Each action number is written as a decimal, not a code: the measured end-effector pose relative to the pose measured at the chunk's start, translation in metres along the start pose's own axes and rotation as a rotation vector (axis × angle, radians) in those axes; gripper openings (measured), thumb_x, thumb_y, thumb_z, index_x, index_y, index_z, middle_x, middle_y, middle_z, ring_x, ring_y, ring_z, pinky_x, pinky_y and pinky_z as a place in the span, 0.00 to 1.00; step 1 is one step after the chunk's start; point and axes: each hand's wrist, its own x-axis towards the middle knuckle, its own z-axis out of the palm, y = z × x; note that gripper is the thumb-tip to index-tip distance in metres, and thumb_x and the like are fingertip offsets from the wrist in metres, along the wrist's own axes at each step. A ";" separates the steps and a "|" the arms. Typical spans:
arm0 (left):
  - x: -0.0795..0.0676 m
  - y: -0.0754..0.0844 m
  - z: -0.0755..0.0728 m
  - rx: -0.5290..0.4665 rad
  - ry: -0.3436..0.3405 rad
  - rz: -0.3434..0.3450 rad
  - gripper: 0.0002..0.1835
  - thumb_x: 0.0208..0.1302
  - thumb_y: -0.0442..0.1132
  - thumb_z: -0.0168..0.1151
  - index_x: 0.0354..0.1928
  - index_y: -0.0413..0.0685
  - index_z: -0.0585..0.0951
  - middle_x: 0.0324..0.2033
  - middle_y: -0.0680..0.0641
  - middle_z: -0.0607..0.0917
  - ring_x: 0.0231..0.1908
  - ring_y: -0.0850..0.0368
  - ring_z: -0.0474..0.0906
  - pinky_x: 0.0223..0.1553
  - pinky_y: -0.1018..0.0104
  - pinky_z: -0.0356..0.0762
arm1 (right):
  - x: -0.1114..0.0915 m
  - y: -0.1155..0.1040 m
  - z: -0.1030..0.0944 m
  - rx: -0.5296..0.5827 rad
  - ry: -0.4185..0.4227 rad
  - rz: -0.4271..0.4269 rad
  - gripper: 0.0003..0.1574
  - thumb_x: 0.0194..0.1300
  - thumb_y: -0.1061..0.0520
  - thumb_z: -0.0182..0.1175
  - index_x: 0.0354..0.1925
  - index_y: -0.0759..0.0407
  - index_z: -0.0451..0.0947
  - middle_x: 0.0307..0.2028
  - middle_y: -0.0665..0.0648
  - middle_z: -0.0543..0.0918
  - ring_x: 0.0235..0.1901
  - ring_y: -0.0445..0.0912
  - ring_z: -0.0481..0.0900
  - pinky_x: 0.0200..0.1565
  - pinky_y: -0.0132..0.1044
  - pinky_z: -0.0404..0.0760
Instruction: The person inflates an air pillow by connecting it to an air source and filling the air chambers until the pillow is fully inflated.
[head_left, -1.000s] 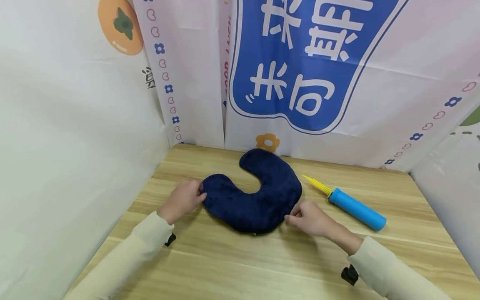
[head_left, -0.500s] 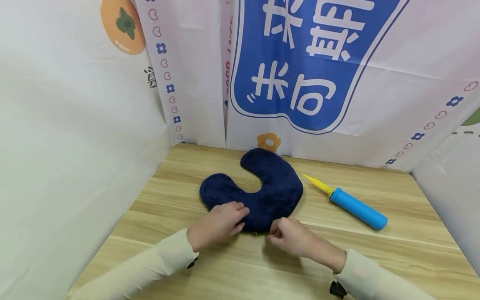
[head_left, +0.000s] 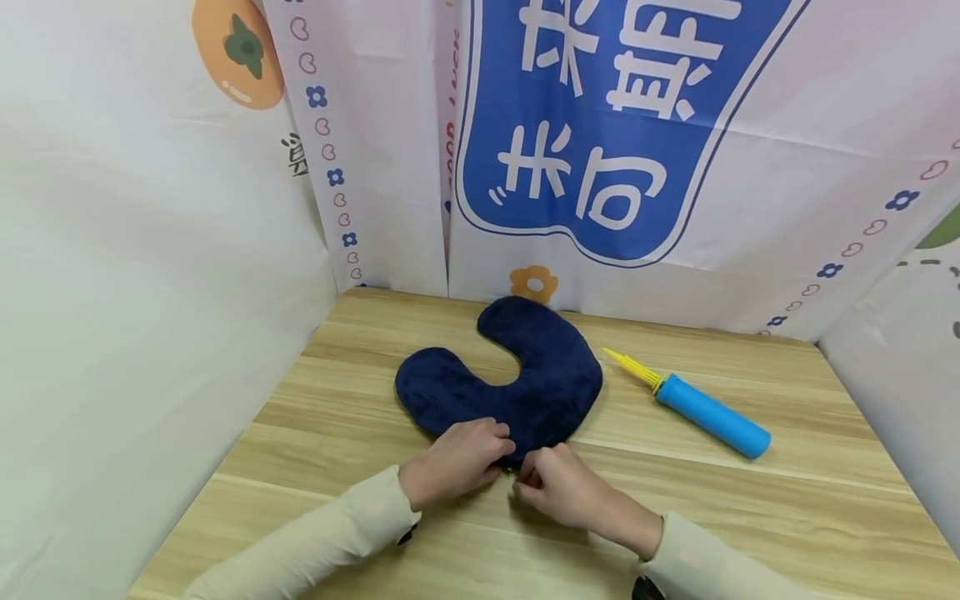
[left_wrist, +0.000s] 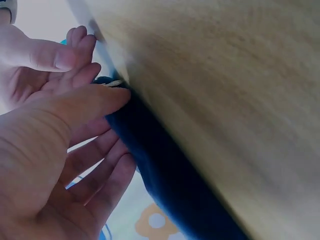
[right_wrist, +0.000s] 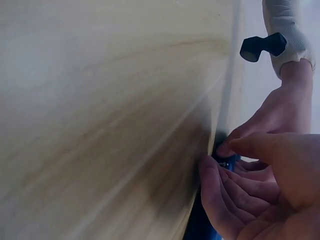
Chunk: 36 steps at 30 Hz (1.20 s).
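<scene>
A dark blue U-shaped neck pillow [head_left: 555, 375] lies flat on the wooden table, its curved back toward the person. My left hand [head_left: 463, 458] pinches the near edge of it, thumb against the seam and fingers over the top, as the left wrist view shows. Just right of that, my right hand [head_left: 558, 483] is at the same edge with loosely bent fingers. In the right wrist view, its thumb and index finger stand apart around a small metallic piece [right_wrist: 223, 164], which looks like a zipper pull. This piece [left_wrist: 114, 83] also shows beside the left thumb.
A blue hand pump [head_left: 712, 415] with a yellow nozzle lies right of the pillow on the wooden table [head_left: 750, 508]. Printed white cloth [head_left: 390, 167] hangs behind the table, and white sheets [head_left: 165, 250] stand at both sides.
From the pillow's left end, my left hand has moved right to its near edge and grips there. My right hand has slid left and nearer along the edge. The pillow stays put.
</scene>
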 end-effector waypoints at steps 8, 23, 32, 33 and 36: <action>0.002 -0.010 -0.001 -0.144 0.045 -0.016 0.07 0.63 0.37 0.73 0.29 0.57 0.85 0.26 0.58 0.76 0.27 0.66 0.70 0.29 0.73 0.71 | 0.000 -0.002 0.002 -0.026 0.047 -0.016 0.06 0.68 0.62 0.69 0.32 0.59 0.87 0.23 0.50 0.88 0.20 0.27 0.76 0.27 0.24 0.78; 0.009 -0.032 -0.025 -0.491 0.106 -0.109 0.04 0.70 0.35 0.69 0.37 0.52 0.89 0.31 0.56 0.83 0.28 0.67 0.71 0.34 0.74 0.73 | 0.010 -0.014 0.004 -0.195 0.382 -0.030 0.05 0.66 0.61 0.73 0.32 0.57 0.87 0.29 0.51 0.90 0.28 0.37 0.86 0.30 0.25 0.82; 0.012 -0.031 -0.026 -0.492 0.070 -0.100 0.05 0.72 0.35 0.68 0.36 0.52 0.87 0.30 0.57 0.80 0.29 0.67 0.70 0.34 0.74 0.71 | 0.021 -0.009 0.006 -0.187 0.471 -0.027 0.02 0.65 0.63 0.74 0.34 0.61 0.88 0.30 0.53 0.92 0.29 0.40 0.90 0.31 0.24 0.83; 0.012 -0.030 -0.026 -0.489 0.076 -0.101 0.05 0.72 0.35 0.68 0.36 0.52 0.87 0.29 0.56 0.79 0.29 0.67 0.69 0.33 0.74 0.71 | 0.022 -0.008 0.006 -0.188 0.478 -0.031 0.02 0.64 0.64 0.73 0.34 0.61 0.88 0.30 0.54 0.92 0.29 0.40 0.90 0.31 0.24 0.83; 0.012 -0.029 -0.025 -0.475 0.098 -0.112 0.04 0.70 0.36 0.70 0.35 0.51 0.87 0.28 0.56 0.80 0.28 0.67 0.70 0.33 0.74 0.71 | 0.024 -0.007 0.006 -0.195 0.484 -0.037 0.02 0.65 0.65 0.72 0.34 0.62 0.88 0.30 0.54 0.92 0.30 0.41 0.89 0.31 0.25 0.83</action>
